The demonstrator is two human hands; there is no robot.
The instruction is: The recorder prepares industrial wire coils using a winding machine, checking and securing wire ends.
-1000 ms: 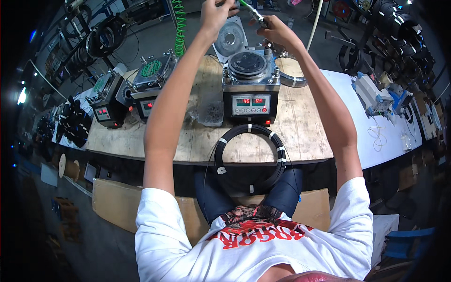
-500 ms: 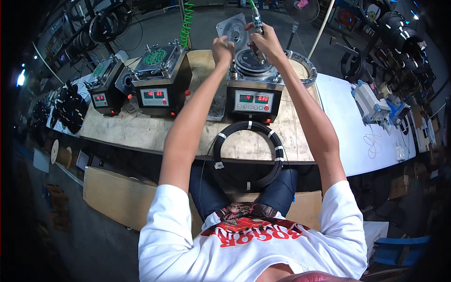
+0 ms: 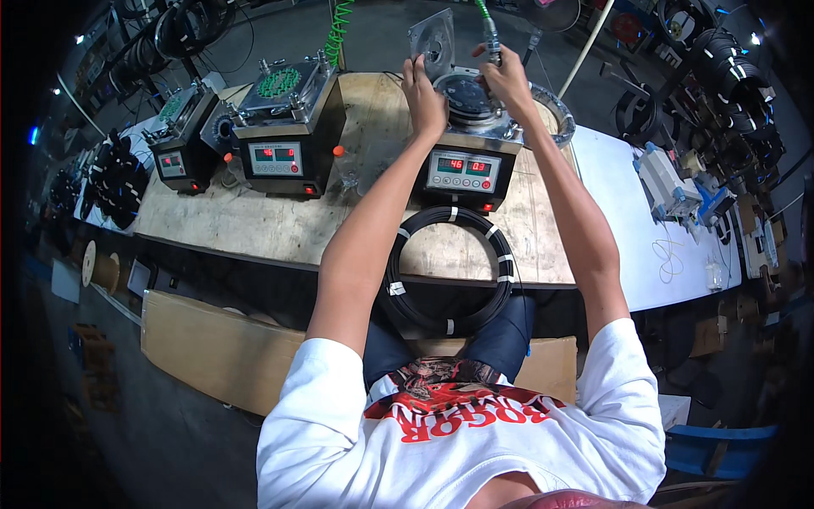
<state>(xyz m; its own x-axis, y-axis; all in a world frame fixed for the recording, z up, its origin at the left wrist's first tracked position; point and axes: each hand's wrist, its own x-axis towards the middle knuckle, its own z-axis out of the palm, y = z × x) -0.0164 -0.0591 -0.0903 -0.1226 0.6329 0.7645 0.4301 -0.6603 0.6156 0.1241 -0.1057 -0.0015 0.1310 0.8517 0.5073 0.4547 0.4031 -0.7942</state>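
My left hand (image 3: 426,103) is at the left edge of a benchtop polishing machine (image 3: 465,174), fingers stretched upward and holding nothing that I can see. Its fingertips are close to a square metal plate (image 3: 432,44) with a round middle, tilted up behind the machine. Whether they touch it I cannot tell. My right hand (image 3: 510,85) is closed around an air gun (image 3: 492,44) on a coiled green hose, above the right side of the machine's dark round disc (image 3: 466,95). The gun's lower part is hidden by the fingers.
A coil of black cable (image 3: 397,288) overhangs the front edge of the wooden bench (image 3: 254,229). Two similar machines, one nearer (image 3: 284,144) and one farther left (image 3: 178,148), stand beside a red-capped bottle (image 3: 346,165). A grey-blue device (image 3: 670,182) sits on the white table to the right.
My left hand has gone from curled fingers to stretched ones. The metal plate now stands steeper. My right hand still holds the air gun. The whole view has shifted slightly, and the machine's display changed.
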